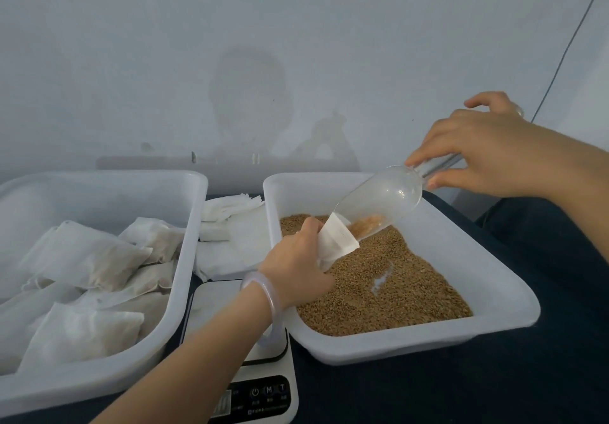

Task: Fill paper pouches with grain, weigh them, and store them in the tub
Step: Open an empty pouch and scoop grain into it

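Observation:
My left hand (pixel 295 263) grips a white paper pouch (pixel 336 240) with its mouth held open, low over the brown grain (pixel 389 285) in the right white tub (pixel 428 344). My right hand (pixel 491 153) holds a clear plastic scoop (pixel 382 201) by its handle, tilted down so its lip is in the pouch mouth. A little grain lies at the scoop's lower end. The left white tub (pixel 184 258) holds several filled pouches (pixel 85 258). A white scale (pixel 244 367) sits between the tubs, partly under my left forearm.
A pile of flat empty pouches (pixel 230 225) lies between the tubs behind the scale. Everything stands on a dark blue cloth (pixel 494 384). A pale wall rises close behind, with a thin cable (pixel 566 51) at the right.

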Tool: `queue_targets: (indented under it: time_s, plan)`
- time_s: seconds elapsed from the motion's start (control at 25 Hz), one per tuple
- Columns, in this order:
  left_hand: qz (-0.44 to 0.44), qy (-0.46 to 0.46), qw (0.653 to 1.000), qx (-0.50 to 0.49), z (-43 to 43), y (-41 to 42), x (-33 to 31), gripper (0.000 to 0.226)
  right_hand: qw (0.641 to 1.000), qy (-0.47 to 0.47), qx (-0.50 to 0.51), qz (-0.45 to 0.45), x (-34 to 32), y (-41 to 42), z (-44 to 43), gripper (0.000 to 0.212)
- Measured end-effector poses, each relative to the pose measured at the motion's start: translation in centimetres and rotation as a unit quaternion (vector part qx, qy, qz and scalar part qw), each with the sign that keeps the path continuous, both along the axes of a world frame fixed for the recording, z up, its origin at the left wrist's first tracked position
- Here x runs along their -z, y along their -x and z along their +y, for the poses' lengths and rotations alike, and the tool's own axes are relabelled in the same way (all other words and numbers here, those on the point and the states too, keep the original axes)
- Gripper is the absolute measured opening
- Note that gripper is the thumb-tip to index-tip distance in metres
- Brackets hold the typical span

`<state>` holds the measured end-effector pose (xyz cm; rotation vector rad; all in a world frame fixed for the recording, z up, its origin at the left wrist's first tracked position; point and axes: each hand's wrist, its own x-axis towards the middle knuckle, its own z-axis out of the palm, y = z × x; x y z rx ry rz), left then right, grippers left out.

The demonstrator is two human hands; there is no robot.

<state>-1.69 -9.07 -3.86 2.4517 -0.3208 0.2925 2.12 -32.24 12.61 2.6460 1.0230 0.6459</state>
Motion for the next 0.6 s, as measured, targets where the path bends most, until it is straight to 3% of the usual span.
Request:
queue_targets:
  time_s: [0.24, 0.36, 0.48, 0.6]
  plan:
    - [0.002, 0.015, 1.0, -0.004, -0.1, 0.0, 0.3, 0.041, 1.0, -0.027, 0.015, 0.003, 0.4, -0.4, 0.1, 0.031]
    - [-0.004, 0.032, 0.999, -0.003, 0.1, 0.1, 0.3, 0.043, 0.991, -0.065, 0.051, 0.101, 1.5, -0.7, -0.6, 0.027]
    - [0.0, 0.071, 0.997, -0.016, 0.2, 0.2, 0.2, 0.044, 0.952, -0.165, 0.066, 0.249, 3.7, -1.0, -1.9, 0.029]
    - [0.019, 0.13, 0.991, -0.025, 0.3, 0.5, 0.0, 0.044, 0.925, -0.222, 0.081, 0.298, 6.8, -1.7, -3.0, 0.028]
